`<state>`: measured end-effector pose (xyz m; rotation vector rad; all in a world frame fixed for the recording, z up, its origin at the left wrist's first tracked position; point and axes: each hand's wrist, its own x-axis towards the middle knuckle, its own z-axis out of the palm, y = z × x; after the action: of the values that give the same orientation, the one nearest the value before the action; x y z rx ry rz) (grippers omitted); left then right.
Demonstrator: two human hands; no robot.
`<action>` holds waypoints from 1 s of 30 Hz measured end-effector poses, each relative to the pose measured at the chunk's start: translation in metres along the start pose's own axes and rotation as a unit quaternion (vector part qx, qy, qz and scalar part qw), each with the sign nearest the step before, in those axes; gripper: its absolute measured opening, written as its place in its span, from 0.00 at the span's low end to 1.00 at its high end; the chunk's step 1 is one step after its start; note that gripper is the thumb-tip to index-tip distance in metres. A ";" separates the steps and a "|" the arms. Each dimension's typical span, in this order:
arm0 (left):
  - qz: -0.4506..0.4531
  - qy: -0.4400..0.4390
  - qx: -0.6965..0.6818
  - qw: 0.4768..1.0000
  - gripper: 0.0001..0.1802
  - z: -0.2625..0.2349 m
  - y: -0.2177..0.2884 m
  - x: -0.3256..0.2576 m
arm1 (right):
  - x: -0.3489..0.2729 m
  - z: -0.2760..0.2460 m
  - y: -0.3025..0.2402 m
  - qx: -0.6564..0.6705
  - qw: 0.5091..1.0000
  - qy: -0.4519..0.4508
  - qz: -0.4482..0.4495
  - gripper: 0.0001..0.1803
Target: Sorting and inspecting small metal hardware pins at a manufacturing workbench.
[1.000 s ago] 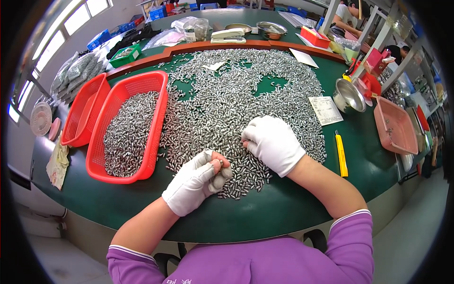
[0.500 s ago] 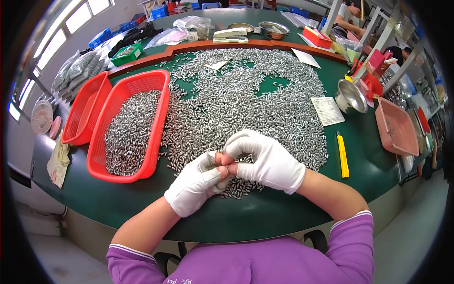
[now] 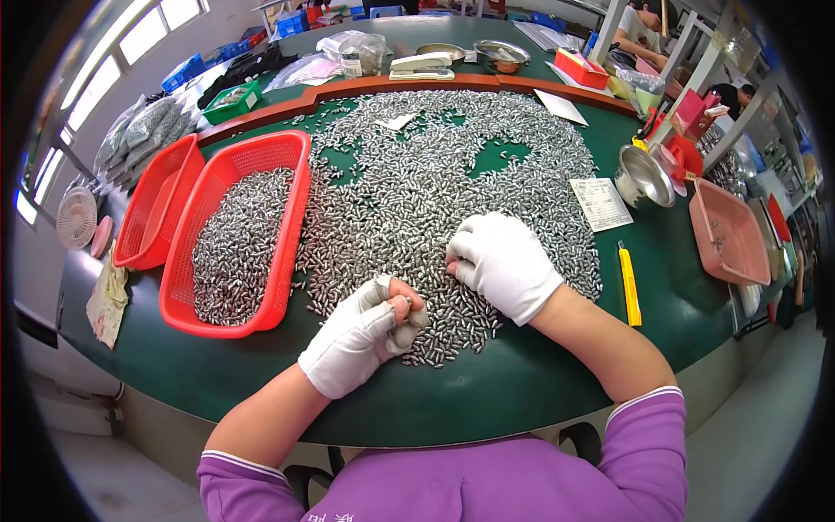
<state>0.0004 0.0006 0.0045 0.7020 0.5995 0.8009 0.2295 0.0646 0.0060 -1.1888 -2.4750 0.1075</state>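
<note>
A broad heap of small silvery metal pieces (image 3: 409,204), short with narrowed ends, covers the middle of the green table. At its near edge, my gloved left hand (image 3: 352,337) is closed, thumb and forefinger pinched on a tiny metal piece (image 3: 408,300) of which only a bit shows. My right hand (image 3: 509,268), in a white glove with bare fingertips, reaches down onto the heap. Its fingers are curled together at the pieces, and whatever lies between the tips is hidden. To the left of the heap, a red plastic basket (image 3: 301,204) holds many more such pieces.
Another red basket (image 3: 143,248) leans at the far left. A yellow cutter knife (image 3: 630,287), a paper slip (image 3: 602,205), a steel bowl (image 3: 645,177) and a pink tray (image 3: 731,235) lie on the right. A brown wooden rail (image 3: 391,83) borders the back, with a stapler (image 3: 423,66) beyond.
My hands were together at the near edge of the heap. My right hand has moved away, right and forward, down onto the pieces; my left hand stays almost where it was, still pinching.
</note>
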 end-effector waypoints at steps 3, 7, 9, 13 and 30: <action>0.004 -0.009 0.002 1.000 0.11 -0.001 0.000 0.001 | 0.001 -0.001 -0.003 -0.033 0.999 0.006 -0.015 0.06; 0.000 -0.011 -0.008 1.000 0.11 -0.001 0.000 0.001 | 0.003 -0.001 -0.004 -0.084 0.996 -0.004 -0.042 0.06; 0.000 -0.012 -0.016 1.000 0.11 -0.003 -0.001 0.001 | 0.003 -0.002 -0.005 -0.060 0.998 0.009 -0.033 0.06; -0.014 -0.023 -0.042 0.999 0.12 -0.004 0.000 0.001 | 0.003 -0.013 -0.013 0.145 0.987 0.057 -0.035 0.05; -0.017 0.027 0.012 0.999 0.10 -0.002 -0.002 0.000 | -0.003 0.000 -0.008 0.007 0.999 0.041 -0.027 0.11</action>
<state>-0.0001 0.0008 0.0016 0.6920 0.6680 0.7847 0.2254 0.0569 0.0068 -1.0981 -2.4277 0.0603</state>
